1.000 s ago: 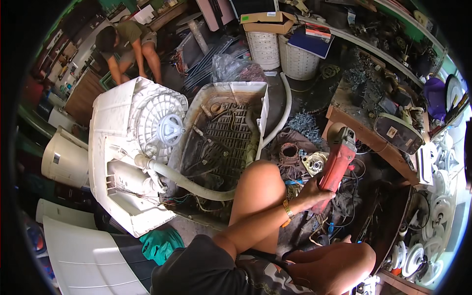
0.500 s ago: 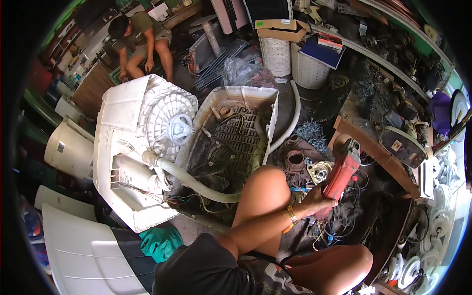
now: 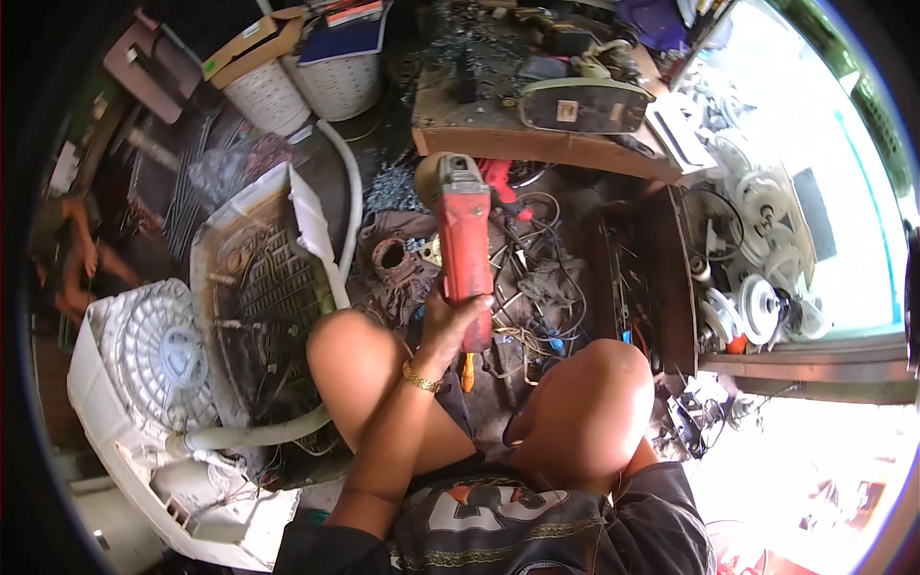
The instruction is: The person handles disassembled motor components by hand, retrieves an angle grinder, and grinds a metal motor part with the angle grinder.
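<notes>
My left hand (image 3: 448, 328) is wrapped round the lower body of a red angle grinder (image 3: 466, 254), held upright between my knees. The grinder's metal head and round disc (image 3: 429, 178) point away from me. Just beyond it lies another red tool (image 3: 503, 188), partly covered by the grinder. A yellow-orange handle (image 3: 468, 374) shows below the grinder's end. On the floor to the left of the grinder sit a rusty brown round motor part (image 3: 391, 254) and a grey rag-like heap. My right forearm goes down behind my right knee, so that hand is hidden.
A white washing machine body (image 3: 105, 402) and an open tub casing (image 3: 311, 225) with a hose (image 3: 350, 182) stand at left. Ahead is a cluttered wooden bench (image 3: 537, 144); a dark wooden box (image 3: 676, 287) and white pulleys (image 3: 757, 309) lie right. Another person (image 3: 77, 244) crouches far left.
My view has swung to the right, so the washing machine and the other person now appear farther left. The grinder has turned more upright in my left hand and is before my knees.
</notes>
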The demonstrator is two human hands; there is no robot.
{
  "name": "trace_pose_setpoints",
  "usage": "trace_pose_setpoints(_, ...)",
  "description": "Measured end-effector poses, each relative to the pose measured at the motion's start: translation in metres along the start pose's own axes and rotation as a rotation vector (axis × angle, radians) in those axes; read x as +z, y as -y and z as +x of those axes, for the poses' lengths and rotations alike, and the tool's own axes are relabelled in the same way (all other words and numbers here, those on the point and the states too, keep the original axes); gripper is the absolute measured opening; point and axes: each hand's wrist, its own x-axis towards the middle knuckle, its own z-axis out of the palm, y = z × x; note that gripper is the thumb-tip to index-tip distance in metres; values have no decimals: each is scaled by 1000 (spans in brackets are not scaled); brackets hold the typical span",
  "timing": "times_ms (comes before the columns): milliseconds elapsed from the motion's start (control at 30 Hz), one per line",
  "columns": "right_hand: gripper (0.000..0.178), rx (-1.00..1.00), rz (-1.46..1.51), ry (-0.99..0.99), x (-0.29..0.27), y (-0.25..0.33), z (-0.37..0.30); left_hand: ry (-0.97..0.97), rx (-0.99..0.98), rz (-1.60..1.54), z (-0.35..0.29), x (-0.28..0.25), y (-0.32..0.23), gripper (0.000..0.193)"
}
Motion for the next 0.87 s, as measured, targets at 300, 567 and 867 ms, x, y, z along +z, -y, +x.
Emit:
trace_pose_setpoints(300,27,-16,123,-59,-11,18,-8,31,-24,75,-8,-5,5,57)
trace_pose_setpoints(567,29,58,400,-520,-155,20,-67,-8,-39,87,-13,8,13,52)
trace_pose_setpoints(867,28,408,542,-1092,-240,-117,-202,-39,-79,197,-8,-14,21,55)
